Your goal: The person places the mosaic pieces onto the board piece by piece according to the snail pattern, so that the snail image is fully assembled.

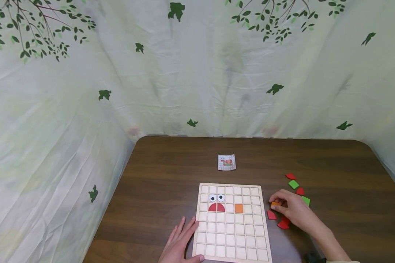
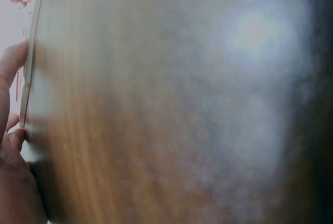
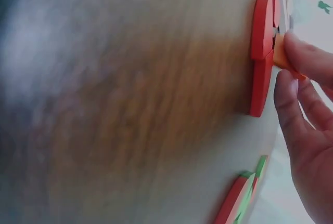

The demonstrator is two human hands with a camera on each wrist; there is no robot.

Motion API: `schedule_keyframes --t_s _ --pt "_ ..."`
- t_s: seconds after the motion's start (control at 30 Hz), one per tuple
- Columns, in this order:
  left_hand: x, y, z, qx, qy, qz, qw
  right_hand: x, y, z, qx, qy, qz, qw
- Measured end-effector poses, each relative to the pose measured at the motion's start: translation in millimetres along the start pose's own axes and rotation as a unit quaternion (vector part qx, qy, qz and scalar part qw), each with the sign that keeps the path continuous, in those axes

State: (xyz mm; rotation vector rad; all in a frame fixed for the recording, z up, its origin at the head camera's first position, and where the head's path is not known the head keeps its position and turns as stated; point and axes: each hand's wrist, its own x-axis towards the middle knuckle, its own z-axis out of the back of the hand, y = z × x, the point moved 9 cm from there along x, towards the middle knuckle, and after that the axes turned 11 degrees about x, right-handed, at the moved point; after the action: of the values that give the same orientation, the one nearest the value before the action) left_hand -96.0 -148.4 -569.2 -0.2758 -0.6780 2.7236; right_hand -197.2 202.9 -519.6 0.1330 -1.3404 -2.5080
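A pale wooden grid board (image 1: pixel 230 228) lies on the table, with two googly-eye tiles (image 1: pixel 216 198), two red quarter-round tiles (image 1: pixel 216 207) and an orange square tile (image 1: pixel 239 208) in its cells. My left hand (image 1: pixel 181 241) rests at the board's lower left edge, fingers extended along it and thumb over the corner. Just right of the board, my right hand (image 1: pixel 294 208) pinches an orange tile (image 3: pixel 281 52) between thumb and fingers. Red tiles (image 3: pixel 261 52) lie right below that tile in the right wrist view.
Several loose red and green tiles, among them a green square (image 1: pixel 293 184) and a red square (image 1: pixel 271 215), lie around my right hand. A small picture card (image 1: pixel 226 162) sits beyond the board on the brown table (image 1: pixel 171 164). A leaf-printed curtain (image 1: pixel 197 73) hangs behind.
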Motion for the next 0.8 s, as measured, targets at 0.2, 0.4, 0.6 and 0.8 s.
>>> schedule_keyframes --t_s 0.2,0.4,0.6,0.8 --pt "0.1 -0.8 0.6 0.003 -0.001 -0.003 1.0000 1.7 11 -5 0.018 -0.016 0.001 0.9997" --pt "0.3 -3.0 3.0 0.021 -0.017 -0.018 0.9995 6.8 22 -21 0.040 -0.015 -0.019 0.9989" --pt "-0.2 -1.9 2.4 0.016 -0.013 -0.012 0.9997 10.4 31 -46 0.086 0.014 -0.028 0.9958" --pt "0.0 -2.1 2.0 0.011 -0.012 -0.008 0.9998 12.4 45 -70 0.093 0.054 0.006 0.9942"
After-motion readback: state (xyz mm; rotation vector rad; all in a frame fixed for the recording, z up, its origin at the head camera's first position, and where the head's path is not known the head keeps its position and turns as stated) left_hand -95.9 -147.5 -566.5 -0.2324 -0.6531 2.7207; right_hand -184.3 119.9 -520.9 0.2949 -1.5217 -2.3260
